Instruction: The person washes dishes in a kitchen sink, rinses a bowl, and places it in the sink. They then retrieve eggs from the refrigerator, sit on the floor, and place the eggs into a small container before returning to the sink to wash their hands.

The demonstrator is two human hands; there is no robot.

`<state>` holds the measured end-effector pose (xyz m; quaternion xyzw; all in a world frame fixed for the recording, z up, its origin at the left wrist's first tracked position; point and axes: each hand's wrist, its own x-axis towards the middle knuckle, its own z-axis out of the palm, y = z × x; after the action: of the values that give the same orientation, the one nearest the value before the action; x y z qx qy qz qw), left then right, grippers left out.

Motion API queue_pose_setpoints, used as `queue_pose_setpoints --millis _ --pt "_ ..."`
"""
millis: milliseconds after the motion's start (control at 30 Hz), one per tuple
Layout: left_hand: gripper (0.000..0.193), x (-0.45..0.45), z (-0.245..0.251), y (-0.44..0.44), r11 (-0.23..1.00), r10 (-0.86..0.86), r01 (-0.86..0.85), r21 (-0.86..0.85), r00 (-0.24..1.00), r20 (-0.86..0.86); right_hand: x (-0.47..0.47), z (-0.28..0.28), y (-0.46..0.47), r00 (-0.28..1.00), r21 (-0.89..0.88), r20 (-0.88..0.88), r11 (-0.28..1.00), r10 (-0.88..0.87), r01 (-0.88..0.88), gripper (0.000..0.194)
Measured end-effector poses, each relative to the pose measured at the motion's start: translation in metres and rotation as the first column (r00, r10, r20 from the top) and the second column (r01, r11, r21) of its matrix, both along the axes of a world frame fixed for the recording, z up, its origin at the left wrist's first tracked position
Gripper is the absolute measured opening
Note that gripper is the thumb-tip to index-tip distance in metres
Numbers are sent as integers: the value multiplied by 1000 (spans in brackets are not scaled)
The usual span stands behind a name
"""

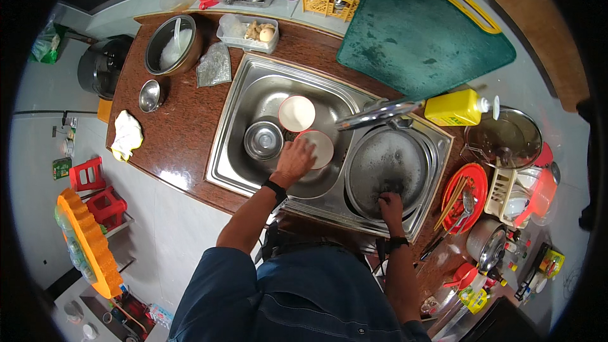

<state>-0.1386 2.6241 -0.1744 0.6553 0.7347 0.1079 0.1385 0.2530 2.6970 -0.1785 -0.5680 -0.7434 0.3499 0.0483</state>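
Note:
My left hand (298, 156) reaches into the left basin of the steel sink (247, 61), its fingers over a red-rimmed white bowl (322, 148). Whether they grip the bowl is unclear. Another red-rimmed white bowl (297, 113) sits just beyond it, and a steel bowl (262, 141) lies to its left. My right hand (391, 203) is at the near side of a large round metal pan (349, 175) holding foamy water, set over the right basin. Its fingers are closed on a dark scrubbing pad (393, 185), partly under water.
A faucet (375, 115) juts between the basins. A yellow detergent bottle (451, 107) stands behind the right basin, near a green cutting board (418, 38). At right lie a red plate (468, 185) with chopsticks and a dish rack (503, 194). A rice pot (171, 45) stands at left.

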Motion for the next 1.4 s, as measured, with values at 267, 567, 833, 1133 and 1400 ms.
queue_pose_setpoints --millis 267,567,833,1133,1400 --pt "10 22 -37 -16 926 -378 364 -105 882 -281 5 3 -4 1000 40 -15 999 -24 25 23" --pt "12 32 -1 -16 944 -325 320 -81 943 -68 7 5 -7 999 40 -42 999 24 -22 24" --pt "28 47 14 -10 996 81 -65 -56 930 358 5 7 -6 1000 10 0 1000 11 -11 23" --pt "22 41 16 -26 801 431 -315 -510 -287 855 9 18 -6 992 -3 15 993 122 -122 20" --pt "24 32 33 -46 780 118 -426 -460 -621 775 14 -2 -4 987 162 -94 981 127 -111 34"
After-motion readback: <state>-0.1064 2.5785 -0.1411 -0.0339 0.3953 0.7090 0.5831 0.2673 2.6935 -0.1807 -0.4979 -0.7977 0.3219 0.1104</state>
